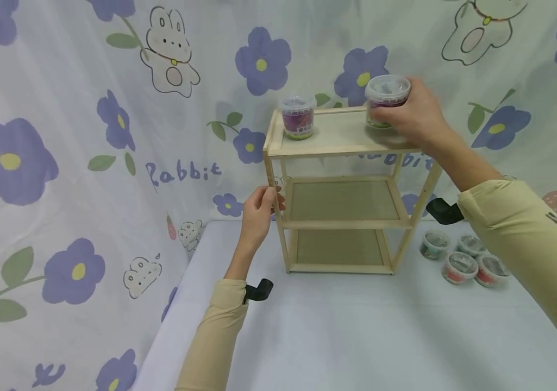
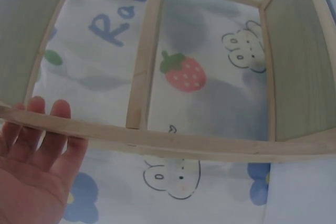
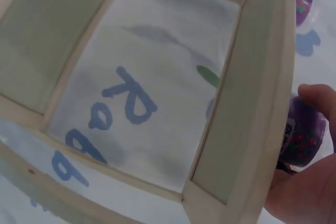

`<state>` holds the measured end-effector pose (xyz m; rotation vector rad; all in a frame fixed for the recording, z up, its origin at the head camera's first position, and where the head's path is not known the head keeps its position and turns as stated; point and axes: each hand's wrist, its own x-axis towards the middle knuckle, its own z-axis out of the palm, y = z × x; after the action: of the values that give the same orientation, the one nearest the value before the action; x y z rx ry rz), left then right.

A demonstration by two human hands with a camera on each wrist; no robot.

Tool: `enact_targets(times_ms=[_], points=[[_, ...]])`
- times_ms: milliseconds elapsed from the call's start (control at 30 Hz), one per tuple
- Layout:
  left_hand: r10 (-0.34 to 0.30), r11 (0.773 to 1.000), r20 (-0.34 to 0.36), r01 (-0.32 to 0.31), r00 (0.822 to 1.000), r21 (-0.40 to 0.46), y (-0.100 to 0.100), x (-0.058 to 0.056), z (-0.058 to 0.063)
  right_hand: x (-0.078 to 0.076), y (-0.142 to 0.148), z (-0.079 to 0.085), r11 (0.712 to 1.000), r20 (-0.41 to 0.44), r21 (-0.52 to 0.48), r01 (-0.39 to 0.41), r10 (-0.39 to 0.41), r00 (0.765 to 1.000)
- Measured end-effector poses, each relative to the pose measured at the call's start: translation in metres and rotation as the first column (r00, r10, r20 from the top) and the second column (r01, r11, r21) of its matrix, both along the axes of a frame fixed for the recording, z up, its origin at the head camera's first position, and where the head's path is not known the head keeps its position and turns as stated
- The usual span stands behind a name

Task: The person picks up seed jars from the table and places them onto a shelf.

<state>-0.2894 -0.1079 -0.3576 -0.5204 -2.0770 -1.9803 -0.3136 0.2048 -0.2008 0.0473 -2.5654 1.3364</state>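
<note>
My left hand (image 1: 256,214) grips the left front post of a three-tier wooden shelf (image 1: 339,130). In the left wrist view its fingers (image 2: 59,109) wrap around the pale wooden strip. At the right end of the top board, my right hand (image 1: 421,117) holds a clear-lidded plastic tub (image 1: 388,86) by its side. This tub's purple label (image 3: 303,139) shows in the right wrist view, close beside the top board's outer edge. Another purple-labelled tub (image 1: 298,118) stands upright on the left end of the top board.
Several lidded tubs, among them a red-labelled tub (image 1: 459,268) and a green-labelled tub (image 1: 434,245), stand on the white table (image 1: 337,331) right of the shelf. A curtain (image 1: 151,141) with flowers and rabbits hangs behind. Both lower tiers (image 1: 342,200) have greenish panels.
</note>
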Motion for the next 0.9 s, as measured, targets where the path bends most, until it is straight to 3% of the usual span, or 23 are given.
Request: enact_targets(times_ms=[100, 500, 900], points=[[-0.004, 1.0, 0.005, 0.004, 1.0, 0.0, 0.0009, 0.0004, -0.0009, -0.0034, -0.0036, -0.0009, 1.0, 0.034, 0.024, 0.009, -0.01, 0.999], [0.008, 1.0, -0.02, -0.008, 1.0, 0.003, 0.0024, 0.0033, 0.0028, -0.0058, -0.0073, -0.002, 0.997, 0.07, 0.0, -0.081, 0.081, 0.994], [0.007, 1.0, -0.011, -0.007, 1.0, 0.01, 0.0028, 0.0002, 0.0, -0.0041, -0.0068, -0.0074, 0.999, 0.099, 0.007, -0.049, 0.048, 0.994]])
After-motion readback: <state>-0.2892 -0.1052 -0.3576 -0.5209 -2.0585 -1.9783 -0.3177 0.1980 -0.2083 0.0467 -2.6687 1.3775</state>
